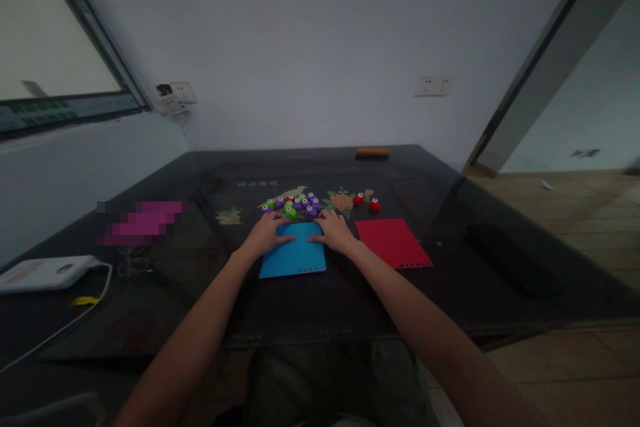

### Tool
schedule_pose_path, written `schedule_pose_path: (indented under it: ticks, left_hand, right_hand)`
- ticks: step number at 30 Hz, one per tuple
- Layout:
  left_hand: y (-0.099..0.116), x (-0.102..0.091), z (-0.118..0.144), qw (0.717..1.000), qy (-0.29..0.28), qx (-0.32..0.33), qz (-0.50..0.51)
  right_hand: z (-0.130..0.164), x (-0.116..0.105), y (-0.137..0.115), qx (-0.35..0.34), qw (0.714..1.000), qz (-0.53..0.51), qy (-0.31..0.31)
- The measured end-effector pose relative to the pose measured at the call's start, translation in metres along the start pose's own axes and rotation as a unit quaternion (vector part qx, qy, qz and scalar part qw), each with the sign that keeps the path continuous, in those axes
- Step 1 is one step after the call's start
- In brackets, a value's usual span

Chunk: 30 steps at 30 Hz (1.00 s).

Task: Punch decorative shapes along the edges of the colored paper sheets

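At the far left edge of the frame we see a white box (45,272) lying on the dark glass desk (310,307), with a white cable (65,327) trailing from it toward the lower left. Just right of it and higher up sits a blurred pink patch (143,221) we cannot make out.

Moving toward the centre, our left hand (265,235) lies flat, fingers spread, with its palm pressing on the upper left corner of the blue sheet (295,255); it grips nothing. The blue sheet sits at the middle of the frame, flat on the desk, with a row of small holes along its near edge. Just above it, in the centre, a cluster of small purple and green punches (295,205) stands close together, touching the fingertips or very nearly so; we cannot tell which.

Our right hand (335,232) rests open and flat on the sheet's upper right corner, holding nothing.

Right of centre, two red punches (367,202) stand apart from the cluster. Below them a red sheet (393,243) lies flat, just beside the blue one. At the desk's far edge, upper centre right, lies an orange-brown bar (373,153).
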<state>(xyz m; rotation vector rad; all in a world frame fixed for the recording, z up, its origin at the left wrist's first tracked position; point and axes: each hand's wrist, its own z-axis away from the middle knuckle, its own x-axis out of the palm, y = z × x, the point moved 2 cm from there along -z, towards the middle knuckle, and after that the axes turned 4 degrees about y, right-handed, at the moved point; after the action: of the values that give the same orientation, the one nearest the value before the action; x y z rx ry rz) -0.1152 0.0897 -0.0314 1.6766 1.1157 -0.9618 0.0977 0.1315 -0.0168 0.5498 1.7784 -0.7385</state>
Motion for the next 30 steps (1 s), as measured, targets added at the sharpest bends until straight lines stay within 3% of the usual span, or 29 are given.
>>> schedule_pose_path:
  ticks: [17, 30]
  left_hand:
    - [-0.0020, 0.0030, -0.0014, 0.999, -0.011, -0.007, -0.032]
    - [0.0042, -0.0020, 0.0009, 1.000, -0.011, -0.002, -0.016]
  right_hand:
    - [-0.0013, 0.0020, -0.0001, 0.031, 0.997, -0.058, 0.031]
    - [0.0007, -0.0008, -0.0027, 0.010, 0.999, -0.026, 0.036]
